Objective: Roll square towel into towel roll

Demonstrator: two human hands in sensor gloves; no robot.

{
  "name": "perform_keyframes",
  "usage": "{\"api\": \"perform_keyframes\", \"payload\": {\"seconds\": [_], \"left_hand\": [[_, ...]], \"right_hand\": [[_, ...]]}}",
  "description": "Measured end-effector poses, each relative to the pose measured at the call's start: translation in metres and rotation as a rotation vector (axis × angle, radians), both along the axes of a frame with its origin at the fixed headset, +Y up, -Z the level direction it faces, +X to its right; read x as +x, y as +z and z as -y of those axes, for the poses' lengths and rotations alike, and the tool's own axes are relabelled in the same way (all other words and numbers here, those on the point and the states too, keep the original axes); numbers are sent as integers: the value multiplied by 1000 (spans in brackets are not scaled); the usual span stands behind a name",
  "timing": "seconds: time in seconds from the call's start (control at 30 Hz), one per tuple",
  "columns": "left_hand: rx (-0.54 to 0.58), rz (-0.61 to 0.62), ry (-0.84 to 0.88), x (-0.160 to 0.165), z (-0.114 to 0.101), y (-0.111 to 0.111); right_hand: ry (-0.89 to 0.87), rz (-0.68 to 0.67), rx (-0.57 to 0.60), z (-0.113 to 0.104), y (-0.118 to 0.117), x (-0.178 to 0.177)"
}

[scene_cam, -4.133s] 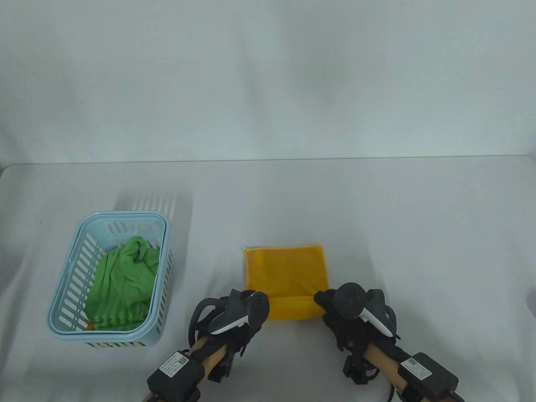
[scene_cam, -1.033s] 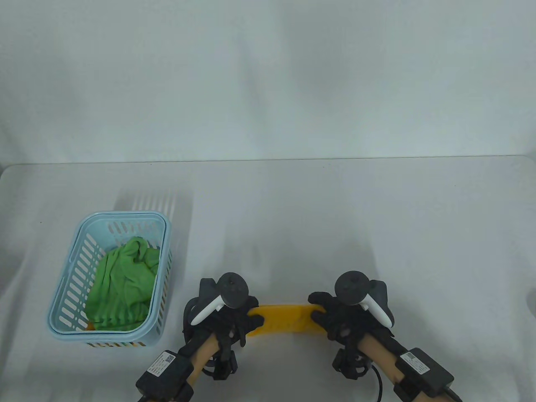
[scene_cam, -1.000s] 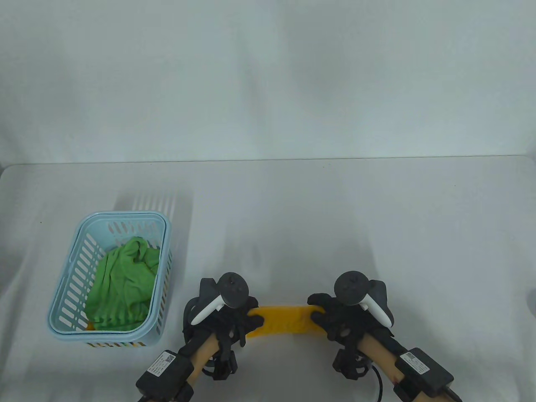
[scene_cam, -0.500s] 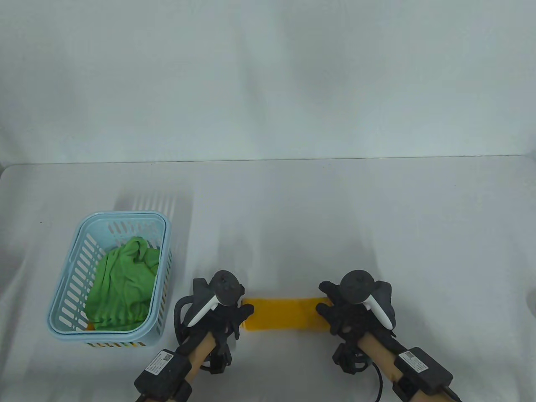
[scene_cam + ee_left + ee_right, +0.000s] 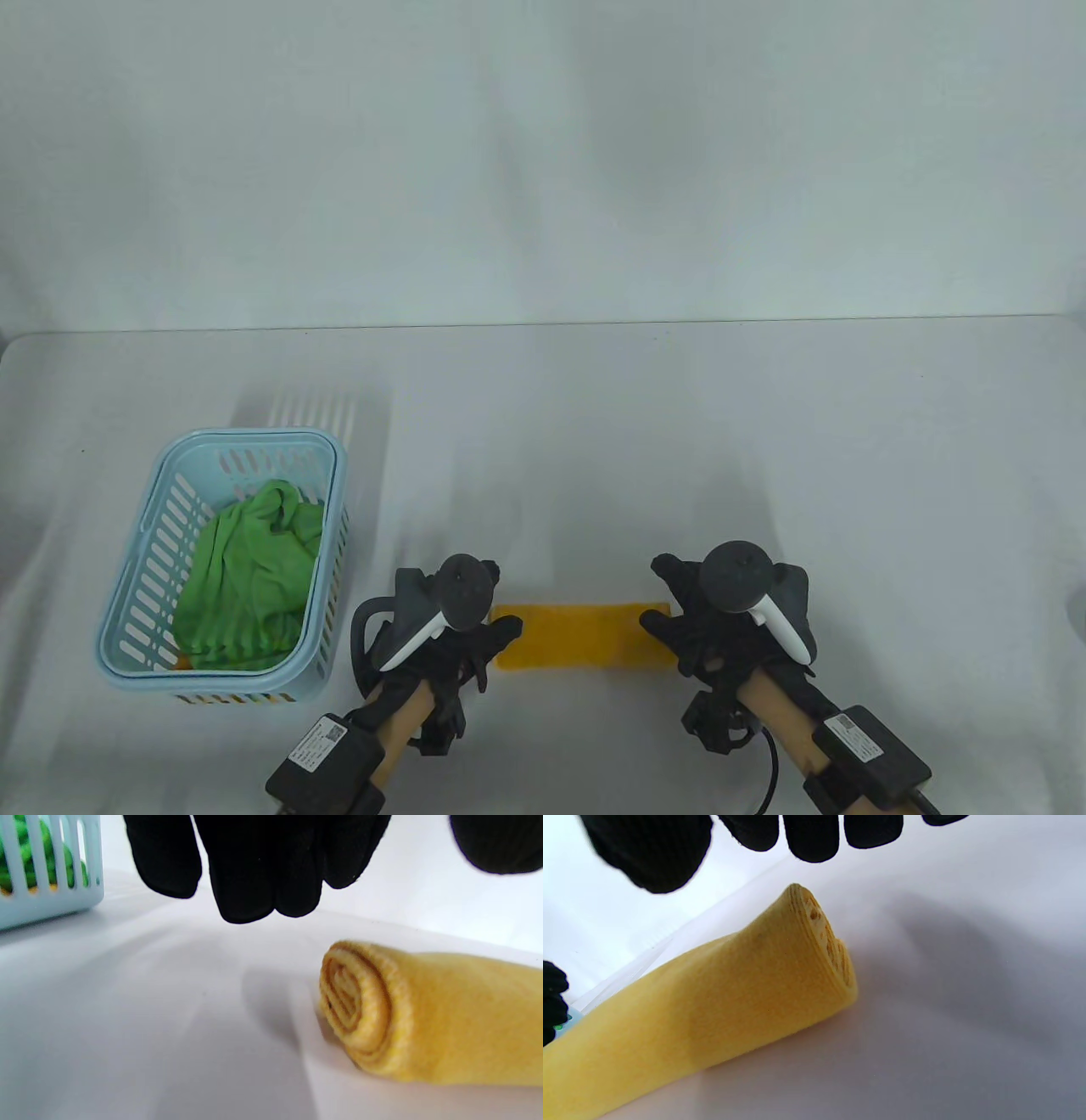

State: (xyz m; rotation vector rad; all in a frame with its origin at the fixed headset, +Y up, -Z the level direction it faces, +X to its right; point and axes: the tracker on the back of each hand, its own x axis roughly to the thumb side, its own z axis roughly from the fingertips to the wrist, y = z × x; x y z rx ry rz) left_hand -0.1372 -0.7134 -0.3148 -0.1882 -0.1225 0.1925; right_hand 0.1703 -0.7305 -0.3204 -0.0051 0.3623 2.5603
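We judge the rolling done: the yellow towel roll (image 5: 581, 636) lies wound tight on the desk (image 5: 764, 441). Our left hand (image 5: 458, 632) and right hand (image 5: 721, 624) hover at its ends, fingers loose, holding nothing.

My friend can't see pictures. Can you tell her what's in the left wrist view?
A rolled-up yellow towel lies on a white table, its spiral end showing. Black gloved fingers hang above, not touching it; a blue basket sits at the left edge.
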Motion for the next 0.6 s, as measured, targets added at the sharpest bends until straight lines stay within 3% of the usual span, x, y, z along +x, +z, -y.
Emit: {"api": "perform_keyframes", "payload": {"seconds": [0.17,0.33,0.6], "left_hand": [[100,9,3,-1,-18,7],[177,23,36,-2,-34,15],[202,32,61,-5,-41,19]], "right_hand": [[42,-59,69,-12,9,-11],[123,-215,112,-22,19,-44],[367,-368,9,4,8,-97]]}}
